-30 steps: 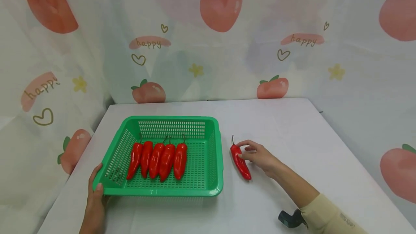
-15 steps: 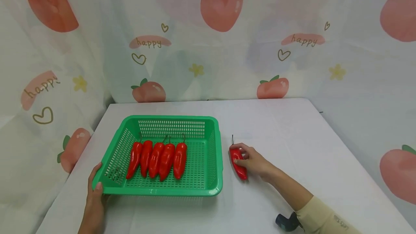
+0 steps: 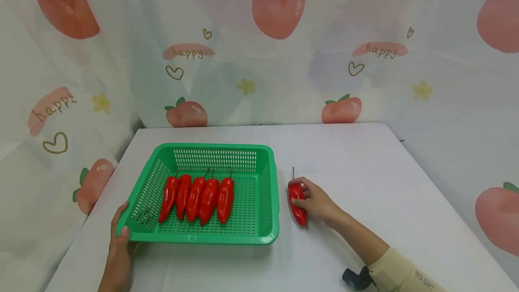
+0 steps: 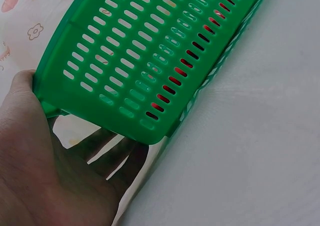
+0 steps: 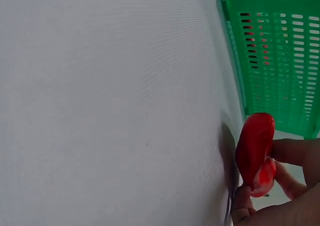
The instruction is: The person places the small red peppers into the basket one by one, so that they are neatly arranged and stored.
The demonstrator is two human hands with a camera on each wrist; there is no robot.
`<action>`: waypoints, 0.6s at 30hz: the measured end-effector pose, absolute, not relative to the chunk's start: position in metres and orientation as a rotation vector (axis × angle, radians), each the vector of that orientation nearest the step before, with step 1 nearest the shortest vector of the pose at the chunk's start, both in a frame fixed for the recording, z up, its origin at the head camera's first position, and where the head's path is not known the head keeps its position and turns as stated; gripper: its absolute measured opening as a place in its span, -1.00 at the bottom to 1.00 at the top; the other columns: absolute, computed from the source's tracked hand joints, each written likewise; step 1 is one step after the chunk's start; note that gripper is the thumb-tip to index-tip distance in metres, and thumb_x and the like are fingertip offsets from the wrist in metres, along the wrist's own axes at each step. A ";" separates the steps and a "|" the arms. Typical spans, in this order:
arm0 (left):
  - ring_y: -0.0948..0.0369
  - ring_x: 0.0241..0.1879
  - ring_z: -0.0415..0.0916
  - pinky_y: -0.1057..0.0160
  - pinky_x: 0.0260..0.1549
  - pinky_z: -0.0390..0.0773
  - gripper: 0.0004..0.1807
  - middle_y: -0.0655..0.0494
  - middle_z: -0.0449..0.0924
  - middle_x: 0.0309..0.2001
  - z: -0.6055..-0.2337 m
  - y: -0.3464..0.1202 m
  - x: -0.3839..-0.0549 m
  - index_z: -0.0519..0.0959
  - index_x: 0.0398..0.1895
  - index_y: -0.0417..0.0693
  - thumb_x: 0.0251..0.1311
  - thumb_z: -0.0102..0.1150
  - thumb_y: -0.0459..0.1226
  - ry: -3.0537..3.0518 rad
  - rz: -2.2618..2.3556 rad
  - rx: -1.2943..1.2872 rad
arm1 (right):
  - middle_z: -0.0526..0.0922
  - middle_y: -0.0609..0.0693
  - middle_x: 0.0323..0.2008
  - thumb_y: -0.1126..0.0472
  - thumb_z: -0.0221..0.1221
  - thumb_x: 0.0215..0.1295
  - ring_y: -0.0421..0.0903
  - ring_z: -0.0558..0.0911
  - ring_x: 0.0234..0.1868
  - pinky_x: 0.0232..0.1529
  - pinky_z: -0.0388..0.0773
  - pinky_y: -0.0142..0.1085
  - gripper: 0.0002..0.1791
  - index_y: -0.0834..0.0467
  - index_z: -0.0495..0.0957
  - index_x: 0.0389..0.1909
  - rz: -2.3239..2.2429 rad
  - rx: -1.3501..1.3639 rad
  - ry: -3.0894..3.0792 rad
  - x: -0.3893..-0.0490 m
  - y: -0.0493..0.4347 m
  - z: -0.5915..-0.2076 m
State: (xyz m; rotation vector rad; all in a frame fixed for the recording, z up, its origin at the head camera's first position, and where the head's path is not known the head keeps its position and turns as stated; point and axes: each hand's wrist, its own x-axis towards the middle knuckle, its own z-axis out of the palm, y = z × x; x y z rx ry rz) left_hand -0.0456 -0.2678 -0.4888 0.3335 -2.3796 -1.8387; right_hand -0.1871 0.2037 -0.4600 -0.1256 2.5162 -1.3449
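A green plastic basket point(image 3: 202, 238) with slotted walls stands left of centre, several red chili peppers point(image 3: 208, 202) in a row on its floor. My left hand point(image 3: 118, 256) grips the basket's front left corner; in the left wrist view its thumb lies at the rim and the other fingers reach beneath. Just right of the basket, a single red chili pepper point(image 3: 298, 213) has its thin stem pointing away from me. Fingers and thumb of my right hand point(image 3: 318, 203) pinch it from both sides, hiding part of its body. The right wrist view shows this pepper point(image 5: 256, 141) close over the white surface.
All of this is on a white-covered table point(image 3: 344, 157). A dark curved object point(image 3: 357, 278) shows beside the beige right sleeve point(image 3: 401, 274). A fruit-printed cloth point(image 3: 279, 75) hangs behind the table and along both sides.
My right hand has moved slightly left and its fingers have closed around the lone pepper, which has turned a little straighter. The left hand keeps its grip on the basket.
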 end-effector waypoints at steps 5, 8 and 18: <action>0.17 0.30 0.08 0.56 -0.05 0.33 -0.41 -0.04 -0.24 0.58 -0.488 -0.267 -0.046 -0.28 0.65 0.62 0.66 -0.51 0.10 -2.366 -1.870 0.353 | 0.40 0.27 0.27 0.30 0.36 0.30 0.33 0.44 0.26 -0.14 0.67 -0.02 -0.36 0.04 0.41 0.38 -1.449 -0.081 2.473 -0.191 0.205 -0.449; 0.19 0.29 0.09 0.56 -0.04 0.33 -0.41 -0.02 -0.22 0.56 -0.488 -0.267 -0.046 -0.26 0.65 0.60 0.66 -0.49 0.09 -2.337 -1.894 0.340 | 0.36 0.29 0.31 0.29 0.35 0.32 0.35 0.43 0.27 -0.11 0.67 0.00 -0.33 0.05 0.37 0.42 -1.520 -0.099 2.442 -0.195 0.205 -0.436; 0.19 0.30 0.08 0.56 -0.02 0.32 -0.41 -0.05 -0.22 0.56 -0.487 -0.267 -0.045 -0.26 0.66 0.59 0.67 -0.48 0.07 -2.340 -1.887 0.322 | 0.29 0.26 0.39 0.27 0.26 0.43 0.32 0.35 0.36 0.06 0.58 0.06 -0.34 0.06 0.29 0.49 -1.794 -0.124 2.329 -0.199 0.190 -0.396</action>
